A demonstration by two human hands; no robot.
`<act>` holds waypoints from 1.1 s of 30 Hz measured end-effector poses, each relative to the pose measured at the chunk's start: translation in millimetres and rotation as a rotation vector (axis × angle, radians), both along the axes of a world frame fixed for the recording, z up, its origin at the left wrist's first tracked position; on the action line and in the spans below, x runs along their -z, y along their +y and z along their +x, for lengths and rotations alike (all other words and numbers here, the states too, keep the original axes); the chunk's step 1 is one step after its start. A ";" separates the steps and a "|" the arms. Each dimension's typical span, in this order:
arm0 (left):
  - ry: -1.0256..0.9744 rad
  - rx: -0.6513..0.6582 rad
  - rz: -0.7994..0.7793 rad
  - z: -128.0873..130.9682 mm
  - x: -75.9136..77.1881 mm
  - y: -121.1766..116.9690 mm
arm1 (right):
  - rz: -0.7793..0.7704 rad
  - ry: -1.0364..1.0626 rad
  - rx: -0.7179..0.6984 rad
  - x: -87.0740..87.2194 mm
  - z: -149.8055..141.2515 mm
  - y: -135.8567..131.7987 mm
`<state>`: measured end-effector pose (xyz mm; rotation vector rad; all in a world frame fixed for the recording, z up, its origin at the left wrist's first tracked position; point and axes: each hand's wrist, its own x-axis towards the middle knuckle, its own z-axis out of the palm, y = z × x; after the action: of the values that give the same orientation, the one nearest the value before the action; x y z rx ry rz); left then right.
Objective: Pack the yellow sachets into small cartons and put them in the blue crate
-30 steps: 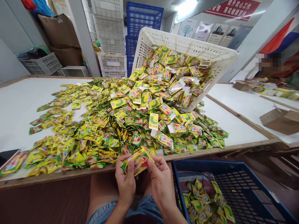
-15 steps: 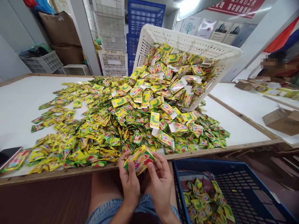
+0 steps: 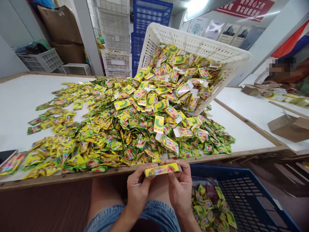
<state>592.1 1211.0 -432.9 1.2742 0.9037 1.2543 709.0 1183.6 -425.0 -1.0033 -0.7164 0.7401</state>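
Observation:
Both hands hold one small yellow and green carton (image 3: 161,169) just below the table's front edge, seen edge-on and level. My left hand (image 3: 138,190) pinches its left end with fingers closed. My right hand (image 3: 180,188) grips its right end, fingers curled over the top. Behind the carton a big heap of yellow-green sachets (image 3: 116,125) covers the white table (image 3: 16,109). A white plastic crate (image 3: 193,45) lies tipped on the heap, with sachets and flat cartons spilling out of it.
A blue crate (image 3: 243,190) with several sachets in its bottom stands at my right knee. A dark phone (image 3: 6,155) lies at the table's left edge. Stacked crates and cardboard boxes line the back. Another person sits at the far right table with boxes (image 3: 289,127).
The carton has turned from its broad face showing to edge-on and flat. Both hands have shifted right and slightly down with it.

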 end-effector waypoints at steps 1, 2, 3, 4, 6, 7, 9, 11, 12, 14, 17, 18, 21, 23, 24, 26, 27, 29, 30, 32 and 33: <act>-0.011 0.018 0.036 -1.6 -0.5 1.9 | 0.024 -0.020 -0.019 -2.4 0.7 -0.9; -0.022 0.036 0.082 -3.5 -1.4 3.9 | 0.047 -0.053 -0.029 -4.9 1.9 -2.1; -0.024 0.053 0.138 -5.6 -2.6 5.9 | 0.071 -0.099 -0.029 -7.3 3.7 -3.9; -0.013 0.067 0.195 -7.7 -4.0 7.7 | 0.092 -0.155 -0.024 -9.3 6.0 -6.1; 0.045 0.098 0.300 -11.3 -7.5 10.2 | 0.123 -0.286 -0.024 -11.3 11.7 -11.3; 0.082 0.111 0.334 -12.2 -9.2 10.7 | 0.131 -0.357 -0.037 -11.0 14.4 -14.0; 0.146 0.121 0.326 -11.4 -12.0 9.9 | 0.129 -0.484 -0.057 -8.0 17.8 -18.2; 0.170 0.111 0.221 -6.3 -12.8 7.2 | 0.091 -0.566 -0.041 -3.1 16.4 -19.7; 0.164 0.109 0.147 -2.2 -12.2 5.4 | 0.063 -0.582 -0.014 -0.6 13.8 -19.4; 0.120 0.137 0.003 7.8 -8.0 1.3 | -0.013 -0.587 0.027 3.3 7.0 -17.5; 0.012 0.211 -0.146 22.0 4.4 -4.1 | -0.145 -0.609 -0.016 6.1 8.4 -18.5; -0.015 0.231 -0.172 25.0 9.2 -5.2 | -0.188 -0.638 -0.027 6.6 16.9 -21.9; 0.002 0.237 -0.170 26.6 20.8 -4.6 | -0.353 -0.866 0.089 8.6 72.5 -41.9; 0.077 0.215 -0.156 23.9 24.1 -1.8 | -0.556 -1.139 0.224 10.9 121.0 -55.5; 0.112 0.208 -0.159 22.8 24.4 -0.5 | -0.643 -1.262 0.314 12.4 141.6 -58.7; 0.156 0.233 -0.179 22.8 22.9 0.6 | -0.685 -1.396 0.362 16.3 165.1 -52.1; 0.166 0.265 -0.188 23.8 21.6 0.0 | -0.643 -1.422 0.321 18.9 166.5 -41.6; 0.171 0.365 -0.194 26.5 19.0 -2.8 | -0.502 -1.423 0.180 25.2 153.1 -8.7; 0.171 0.419 -0.195 27.2 18.3 -4.3 | -0.446 -1.424 0.151 28.8 141.9 11.0; 0.176 0.487 -0.199 25.4 18.8 -5.5 | -0.406 -1.436 0.138 35.4 119.7 47.9; 0.174 0.497 -0.211 22.7 20.2 -4.4 | -0.401 -1.439 0.131 37.8 111.0 62.0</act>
<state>614.7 1206.5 -453.1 1.3452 0.7547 0.6507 820.0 1245.6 -462.7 -1.9229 -1.7316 -0.1011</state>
